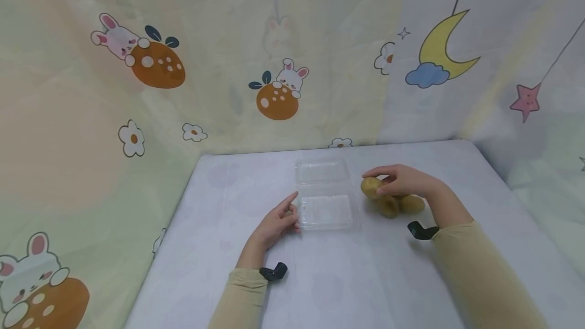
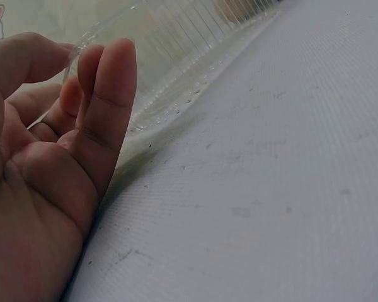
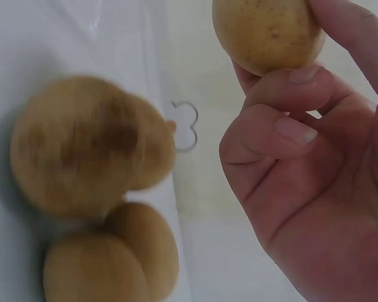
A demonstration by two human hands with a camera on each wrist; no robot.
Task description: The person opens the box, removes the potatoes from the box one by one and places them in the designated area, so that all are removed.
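A clear plastic clamshell box (image 1: 326, 212) lies opened out on the white tablecloth, its lid (image 1: 322, 171) folded back toward the wall. My left hand (image 1: 276, 222) is at the box's left edge; in the left wrist view its fingers (image 2: 110, 94) pinch the thin rim. At the right, my right hand (image 1: 407, 181) holds a potato (image 3: 271, 31) by its fingertips. Several more potatoes (image 1: 412, 204) lie close together under and beside that hand, right of the box. Close up, one potato (image 3: 75, 148) shows dark marks and looks blurred.
Behind the table hangs a printed cloth (image 1: 219, 90) with rabbits, flowers and a moon. The white tablecloth (image 1: 320, 283) spreads in front of the box and between the two forearms. Dark wrist cameras (image 1: 273, 271) stick out from the sleeves.
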